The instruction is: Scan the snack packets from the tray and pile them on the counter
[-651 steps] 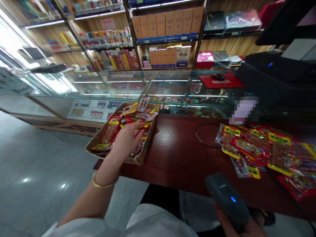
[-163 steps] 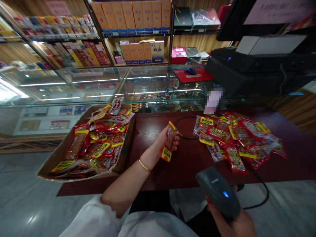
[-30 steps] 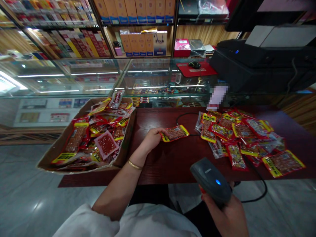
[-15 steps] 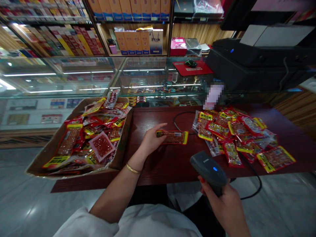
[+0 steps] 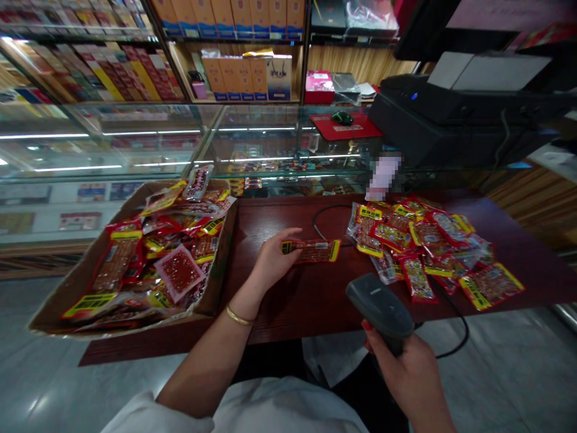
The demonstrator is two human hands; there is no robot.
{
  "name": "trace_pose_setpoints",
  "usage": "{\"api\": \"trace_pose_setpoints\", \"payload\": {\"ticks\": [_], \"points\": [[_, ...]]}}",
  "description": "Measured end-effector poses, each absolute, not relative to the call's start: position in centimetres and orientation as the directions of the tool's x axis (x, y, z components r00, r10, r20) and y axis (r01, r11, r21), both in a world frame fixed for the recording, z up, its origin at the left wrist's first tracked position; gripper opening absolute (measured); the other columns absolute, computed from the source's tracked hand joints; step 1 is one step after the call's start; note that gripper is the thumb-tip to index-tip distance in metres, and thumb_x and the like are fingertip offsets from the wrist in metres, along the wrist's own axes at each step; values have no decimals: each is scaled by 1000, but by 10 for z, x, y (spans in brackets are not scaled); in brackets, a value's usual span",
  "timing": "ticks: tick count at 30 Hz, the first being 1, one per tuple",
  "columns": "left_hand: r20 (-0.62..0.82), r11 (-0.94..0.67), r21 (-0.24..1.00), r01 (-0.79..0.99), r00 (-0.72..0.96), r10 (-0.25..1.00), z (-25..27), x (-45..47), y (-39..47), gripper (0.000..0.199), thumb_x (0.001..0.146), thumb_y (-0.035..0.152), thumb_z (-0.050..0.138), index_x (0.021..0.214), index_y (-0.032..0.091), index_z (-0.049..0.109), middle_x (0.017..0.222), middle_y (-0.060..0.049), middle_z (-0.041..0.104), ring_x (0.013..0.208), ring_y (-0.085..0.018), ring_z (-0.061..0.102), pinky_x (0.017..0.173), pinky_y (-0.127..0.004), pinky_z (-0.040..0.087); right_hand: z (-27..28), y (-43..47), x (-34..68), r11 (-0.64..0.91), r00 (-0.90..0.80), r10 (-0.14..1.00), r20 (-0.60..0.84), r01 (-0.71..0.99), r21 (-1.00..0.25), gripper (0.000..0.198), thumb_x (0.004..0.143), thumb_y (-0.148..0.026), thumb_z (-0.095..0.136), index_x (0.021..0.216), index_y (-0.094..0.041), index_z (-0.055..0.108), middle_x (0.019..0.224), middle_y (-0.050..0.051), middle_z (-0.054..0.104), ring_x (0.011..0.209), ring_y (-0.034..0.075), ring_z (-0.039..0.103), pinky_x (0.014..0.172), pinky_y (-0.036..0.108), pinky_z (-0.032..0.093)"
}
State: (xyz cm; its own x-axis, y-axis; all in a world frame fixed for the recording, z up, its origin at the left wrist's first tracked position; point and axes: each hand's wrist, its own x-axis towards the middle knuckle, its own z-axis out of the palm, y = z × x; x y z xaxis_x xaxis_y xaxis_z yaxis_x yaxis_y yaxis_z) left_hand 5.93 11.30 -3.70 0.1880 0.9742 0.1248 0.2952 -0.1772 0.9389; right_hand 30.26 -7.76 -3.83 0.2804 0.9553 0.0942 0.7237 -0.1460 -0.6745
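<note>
My left hand (image 5: 273, 260) grips the left end of a snack packet (image 5: 318, 251) with red edges and yellow ends, over the middle of the dark red tabletop (image 5: 288, 304). My right hand (image 5: 403, 361) is wrapped round the handle of a dark barcode scanner (image 5: 379, 305), whose head tilts up and left toward the packet, a short way apart from it. To the left stands an open cardboard box (image 5: 215, 282) full of similar packets. A loose pile of snack packets (image 5: 417, 237) lies on the right side of the table.
A black cable (image 5: 464, 337) curves below the table's front edge at the right. Behind the table runs a glass display counter (image 5: 261, 141) bearing a mouse (image 5: 342, 117) on a red mat (image 5: 367, 126). A bulky black machine (image 5: 451, 120) stands at the back right.
The whole view has shifted slightly. The blue light on the scanner no longer shows. Both hands keep their holds, and the packet stays in nearly the same place.
</note>
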Motion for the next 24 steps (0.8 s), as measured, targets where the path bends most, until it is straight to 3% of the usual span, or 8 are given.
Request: {"api": "trace_pose_setpoints", "payload": {"ticks": [3,5,8,11,14,20,24], "points": [[34,-62,961,268,107,994,-35,60,114,43,73,20,73,116,20,72,95,-4,79,87,-21,73,86,-34,58,-28,-79,296,-145,343,931,125,661,-736,37,88,-55,63,82,-21,77,61,5,75,55,24,73,52,29,56],[-97,84,987,140,91,991,-31,69,116,49,71,27,77,118,19,70,97,-5,78,82,-20,73,77,-33,59,-24,-81,297,-126,363,922,138,617,-777,33,90,-50,62,84,-21,76,59,3,74,51,22,70,52,27,56],[-221,244,967,-76,232,947,-19,104,120,59,68,27,78,125,19,65,102,-5,78,79,-18,74,73,-30,60,-24,-88,306,-119,397,907,142,564,-817,29,90,-45,62,84,-19,76,59,2,73,48,20,68,51,26,56],[-144,187,978,-94,347,927,-4,172,130,51,69,20,76,120,19,69,101,-4,78,79,-17,73,74,-27,59,-30,-99,321,-122,439,886,150,532,-838,27,89,-42,62,86,-19,77,66,4,76,55,22,71,55,26,58],[-63,72,997,-13,351,934,8,260,152,43,76,14,68,118,18,71,100,-5,77,78,-16,72,74,-27,58,-38,-113,336,-140,469,871,145,521,-842,28,88,-42,63,85,-19,78,70,5,78,58,23,73,58,27,59],[-84,24,989,146,422,902,25,409,190,52,74,5,69,127,9,66,118,-17,73,98,-22,72,85,-30,56,-54,-136,357,-228,548,833,76,465,-856,32,85,-47,64,76,-19,76,61,4,74,52,22,69,52,27,56],[-133,13,967,253,463,876,36,446,199,66,70,5,73,134,2,59,120,-24,71,96,-28,73,82,-35,57,-59,-138,356,-245,653,749,113,432,-868,38,82,-53,64,64,-21,70,50,2,65,50,22,65,60,30,58]]}}
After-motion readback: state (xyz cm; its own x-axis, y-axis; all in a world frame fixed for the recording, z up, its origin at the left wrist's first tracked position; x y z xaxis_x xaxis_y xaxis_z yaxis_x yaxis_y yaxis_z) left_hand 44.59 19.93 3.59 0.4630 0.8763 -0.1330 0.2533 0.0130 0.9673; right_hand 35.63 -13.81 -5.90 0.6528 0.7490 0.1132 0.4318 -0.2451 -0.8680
